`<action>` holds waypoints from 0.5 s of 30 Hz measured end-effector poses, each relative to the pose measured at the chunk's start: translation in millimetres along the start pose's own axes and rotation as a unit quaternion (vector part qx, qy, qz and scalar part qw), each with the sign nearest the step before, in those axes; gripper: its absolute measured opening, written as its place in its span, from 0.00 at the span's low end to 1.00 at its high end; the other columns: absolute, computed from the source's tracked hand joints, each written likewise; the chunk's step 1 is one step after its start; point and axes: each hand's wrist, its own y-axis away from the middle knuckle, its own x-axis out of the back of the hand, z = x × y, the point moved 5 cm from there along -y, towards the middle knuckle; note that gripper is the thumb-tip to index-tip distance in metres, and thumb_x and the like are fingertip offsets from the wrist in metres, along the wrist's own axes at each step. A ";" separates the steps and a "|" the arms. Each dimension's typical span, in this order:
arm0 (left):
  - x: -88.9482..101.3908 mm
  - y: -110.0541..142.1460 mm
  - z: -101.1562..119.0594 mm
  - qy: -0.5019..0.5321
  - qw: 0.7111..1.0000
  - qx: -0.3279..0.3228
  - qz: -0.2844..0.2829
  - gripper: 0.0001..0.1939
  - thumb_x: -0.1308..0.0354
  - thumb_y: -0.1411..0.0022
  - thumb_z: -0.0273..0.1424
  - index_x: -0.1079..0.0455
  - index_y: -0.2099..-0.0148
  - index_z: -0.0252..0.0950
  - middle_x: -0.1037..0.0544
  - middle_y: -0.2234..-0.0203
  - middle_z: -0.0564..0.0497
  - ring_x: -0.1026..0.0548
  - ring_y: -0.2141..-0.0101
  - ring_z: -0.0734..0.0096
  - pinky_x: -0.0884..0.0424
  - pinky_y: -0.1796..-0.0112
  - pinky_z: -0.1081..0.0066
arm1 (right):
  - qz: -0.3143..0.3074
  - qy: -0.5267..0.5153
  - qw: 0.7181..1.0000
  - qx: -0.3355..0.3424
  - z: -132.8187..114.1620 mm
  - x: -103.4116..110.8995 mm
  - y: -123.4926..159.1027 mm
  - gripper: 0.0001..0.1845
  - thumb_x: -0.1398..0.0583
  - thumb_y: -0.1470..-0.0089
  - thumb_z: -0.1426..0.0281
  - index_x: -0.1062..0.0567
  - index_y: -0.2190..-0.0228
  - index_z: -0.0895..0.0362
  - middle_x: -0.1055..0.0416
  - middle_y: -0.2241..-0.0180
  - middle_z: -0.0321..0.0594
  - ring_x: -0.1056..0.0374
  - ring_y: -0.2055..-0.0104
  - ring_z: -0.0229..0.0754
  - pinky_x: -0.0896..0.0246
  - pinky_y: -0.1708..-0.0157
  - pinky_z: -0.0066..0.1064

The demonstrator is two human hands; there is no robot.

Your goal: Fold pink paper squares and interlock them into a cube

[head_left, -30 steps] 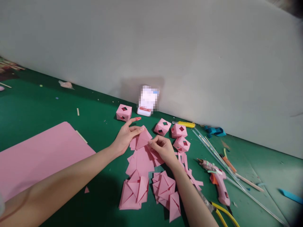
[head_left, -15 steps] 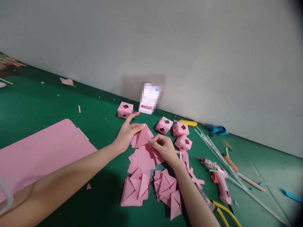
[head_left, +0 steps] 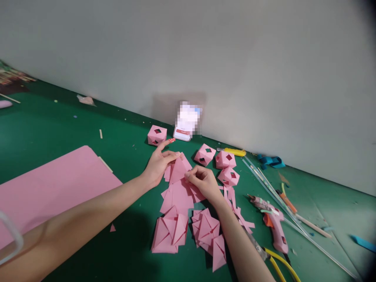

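Pink folded paper (head_left: 179, 169) is sitting in front of the phone (head_left: 182, 136); the left hand (head_left: 155, 166) is pinching its top, the right hand (head_left: 203, 183) its right edge; paper boxes (head_left: 205, 156) are flanking the phone.

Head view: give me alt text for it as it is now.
A person's left hand and right hand hold a triangular pink paper piece over other pink papers on a green table. Farther back are four pink paper shapes with openings and a lit phone; a pink glue gun and a yellow-handled tool lie to the right.
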 end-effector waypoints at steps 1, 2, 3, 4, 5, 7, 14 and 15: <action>0.0 -0.1 -0.3 0.003 1.000 0.002 -0.003 0.38 0.30 0.50 0.31 0.40 0.39 0.38 0.20 0.75 0.56 0.22 0.65 0.70 0.30 0.61 0.72 | 0.001 -0.002 1.000 -0.001 -0.3 0.1 0.0 0.17 0.33 0.50 0.56 0.27 0.77 0.56 0.26 0.76 0.37 0.34 0.76 0.37 0.39 0.74 0.29; -0.1 -0.2 -0.6 0.006 1.000 0.003 -0.006 0.39 0.30 0.50 0.31 0.41 0.38 0.38 0.20 0.74 0.55 0.21 0.64 0.70 0.29 0.60 0.71 | 0.002 -0.006 1.000 -0.004 -0.6 0.2 -0.1 0.17 0.33 0.50 0.56 0.27 0.77 0.56 0.26 0.76 0.38 0.33 0.75 0.37 0.39 0.74 0.29; -0.4 -0.2 -1.0 0.009 1.000 0.004 -0.010 0.40 0.30 0.49 0.32 0.42 0.37 0.39 0.19 0.73 0.54 0.21 0.63 0.69 0.29 0.59 0.71 | 0.004 -0.011 1.000 -0.006 -1.0 0.6 -0.3 0.17 0.33 0.50 0.56 0.27 0.77 0.56 0.25 0.76 0.38 0.33 0.75 0.38 0.38 0.74 0.29; -0.6 -0.1 -1.5 0.010 1.000 0.006 -0.015 0.41 0.30 0.48 0.32 0.44 0.36 0.39 0.19 0.72 0.53 0.21 0.63 0.69 0.29 0.58 0.70 | 0.010 -0.018 1.000 -0.008 -1.3 1.4 -0.6 0.17 0.33 0.51 0.56 0.27 0.77 0.56 0.25 0.76 0.38 0.32 0.75 0.38 0.37 0.73 0.29; -0.9 0.0 -2.0 0.007 1.000 0.007 -0.020 0.42 0.30 0.48 0.33 0.45 0.35 0.39 0.19 0.71 0.53 0.21 0.64 0.69 0.28 0.58 0.69 | 0.018 -0.026 0.999 -0.010 -1.5 2.5 -1.1 0.17 0.33 0.51 0.56 0.26 0.77 0.56 0.24 0.76 0.38 0.32 0.75 0.38 0.37 0.73 0.29; -1.9 0.6 -2.8 -0.021 0.999 0.004 -0.035 0.41 0.31 0.47 0.36 0.44 0.35 0.39 0.21 0.73 0.54 0.22 0.69 0.71 0.29 0.62 0.71 | 0.041 -0.047 0.998 -0.010 -1.6 5.8 -2.2 0.17 0.32 0.52 0.56 0.26 0.77 0.56 0.24 0.77 0.38 0.32 0.76 0.37 0.36 0.72 0.29; -3.4 3.0 -4.1 -0.120 0.991 -0.011 -0.060 0.33 0.30 0.49 0.36 0.36 0.43 0.36 0.25 0.77 0.56 0.29 0.76 0.75 0.35 0.70 0.74 | 0.068 -0.071 0.995 -0.012 -1.0 12.6 -4.6 0.17 0.32 0.53 0.55 0.25 0.75 0.55 0.25 0.76 0.37 0.33 0.75 0.36 0.33 0.71 0.30; -3.4 3.0 -3.6 -0.124 0.990 -0.015 -0.060 0.33 0.30 0.49 0.36 0.35 0.43 0.37 0.26 0.78 0.57 0.29 0.76 0.75 0.36 0.71 0.74 | 0.066 -0.073 0.995 -0.012 -1.6 12.8 -4.6 0.16 0.32 0.53 0.56 0.24 0.75 0.55 0.25 0.76 0.37 0.32 0.75 0.37 0.32 0.71 0.30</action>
